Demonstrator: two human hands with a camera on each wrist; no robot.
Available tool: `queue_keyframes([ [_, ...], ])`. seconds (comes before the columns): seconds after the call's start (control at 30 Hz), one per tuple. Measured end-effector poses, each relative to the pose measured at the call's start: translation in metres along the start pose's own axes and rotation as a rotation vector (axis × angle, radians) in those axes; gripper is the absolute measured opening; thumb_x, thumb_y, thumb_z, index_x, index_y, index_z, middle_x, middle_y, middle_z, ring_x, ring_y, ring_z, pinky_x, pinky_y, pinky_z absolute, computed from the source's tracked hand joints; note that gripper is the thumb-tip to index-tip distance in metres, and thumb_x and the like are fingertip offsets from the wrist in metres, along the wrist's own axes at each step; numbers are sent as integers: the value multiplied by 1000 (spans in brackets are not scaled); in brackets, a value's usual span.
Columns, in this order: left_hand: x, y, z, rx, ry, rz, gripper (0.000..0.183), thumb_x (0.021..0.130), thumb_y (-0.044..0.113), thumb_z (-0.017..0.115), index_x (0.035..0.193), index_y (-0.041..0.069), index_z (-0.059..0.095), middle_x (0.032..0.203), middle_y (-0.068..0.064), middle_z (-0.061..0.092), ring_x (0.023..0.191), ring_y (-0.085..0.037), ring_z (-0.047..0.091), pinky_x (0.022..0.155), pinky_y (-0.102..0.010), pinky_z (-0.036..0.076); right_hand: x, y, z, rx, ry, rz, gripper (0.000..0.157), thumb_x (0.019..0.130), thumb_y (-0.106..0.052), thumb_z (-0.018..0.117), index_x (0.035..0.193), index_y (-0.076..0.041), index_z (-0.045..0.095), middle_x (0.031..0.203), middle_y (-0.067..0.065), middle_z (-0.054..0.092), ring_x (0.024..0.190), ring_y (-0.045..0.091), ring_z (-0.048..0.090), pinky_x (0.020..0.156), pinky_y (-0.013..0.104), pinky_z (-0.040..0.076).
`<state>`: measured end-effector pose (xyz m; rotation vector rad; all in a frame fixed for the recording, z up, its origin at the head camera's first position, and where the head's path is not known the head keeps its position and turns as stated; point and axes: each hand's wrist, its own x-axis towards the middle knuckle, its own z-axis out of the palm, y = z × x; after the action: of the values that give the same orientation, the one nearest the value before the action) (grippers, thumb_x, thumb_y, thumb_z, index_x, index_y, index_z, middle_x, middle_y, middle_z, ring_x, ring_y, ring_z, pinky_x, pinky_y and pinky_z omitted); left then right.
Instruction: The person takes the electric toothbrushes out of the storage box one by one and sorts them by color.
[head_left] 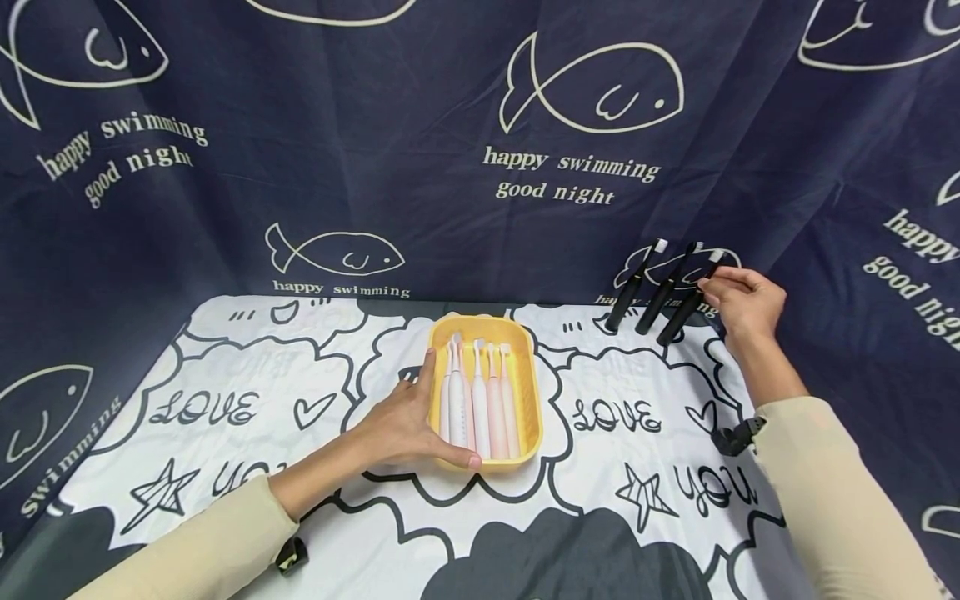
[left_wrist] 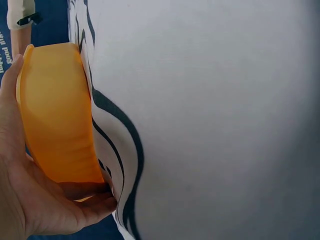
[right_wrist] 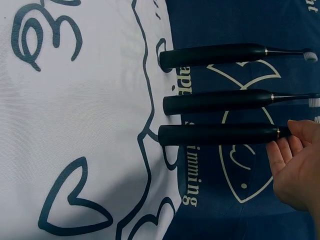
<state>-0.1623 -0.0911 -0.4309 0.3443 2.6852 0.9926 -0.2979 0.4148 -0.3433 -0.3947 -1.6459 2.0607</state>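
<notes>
A yellow plastic basket (head_left: 536,400) holds several white and pink electric toothbrushes (head_left: 480,408) lying side by side, heads toward the back. My left hand (head_left: 401,425) grips the basket at its left front corner, thumb over the front rim and fingers along the left side. In the left wrist view, that hand (left_wrist: 45,200) spans the wall of the basket (left_wrist: 62,115). At the back right, three black electric toothbrushes stand upright in a row. The rightmost black toothbrush (right_wrist: 220,134) is pinched at its neck, just below the head, by my right hand (head_left: 750,304).
The other two black toothbrushes, the left one (head_left: 628,296) and the middle one (head_left: 663,296), stand close beside it. A white cloth (head_left: 247,450) with black drawings covers the table. Behind hangs a dark blue curtain (head_left: 420,150) with fish prints.
</notes>
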Motion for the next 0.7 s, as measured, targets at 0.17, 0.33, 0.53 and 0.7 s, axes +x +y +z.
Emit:
queue_keyframes([
  [0.17,-1,0,-1,6,5,-2,181,56,83,101,182,23,-14,172,-23,49,144,-33,54,114,-57,53,5,-1,3,7,25,11,31,91,22,76,96,-8,83,72,-4,81,67,6,80,68,19,64],
  [0.33,-1,2,-1,6,9,-4,181,55,84,100,182,23,-13,166,-24,50,137,-31,57,111,-55,55,11,-3,3,-14,54,16,33,90,21,79,92,-12,84,73,-6,81,70,5,79,70,18,64],
  [0.53,0,2,-2,11,7,-3,182,55,85,100,182,23,-14,167,-24,50,138,-31,57,113,-55,54,19,-3,3,-58,59,31,32,90,18,81,95,-13,85,73,-9,81,70,2,78,68,17,63],
  [0.7,0,1,-1,9,3,-10,181,55,85,100,182,25,-14,168,-24,49,139,-32,56,114,-56,54,22,1,3,-71,68,44,31,92,16,81,95,-15,84,71,-11,80,68,1,77,67,16,62],
])
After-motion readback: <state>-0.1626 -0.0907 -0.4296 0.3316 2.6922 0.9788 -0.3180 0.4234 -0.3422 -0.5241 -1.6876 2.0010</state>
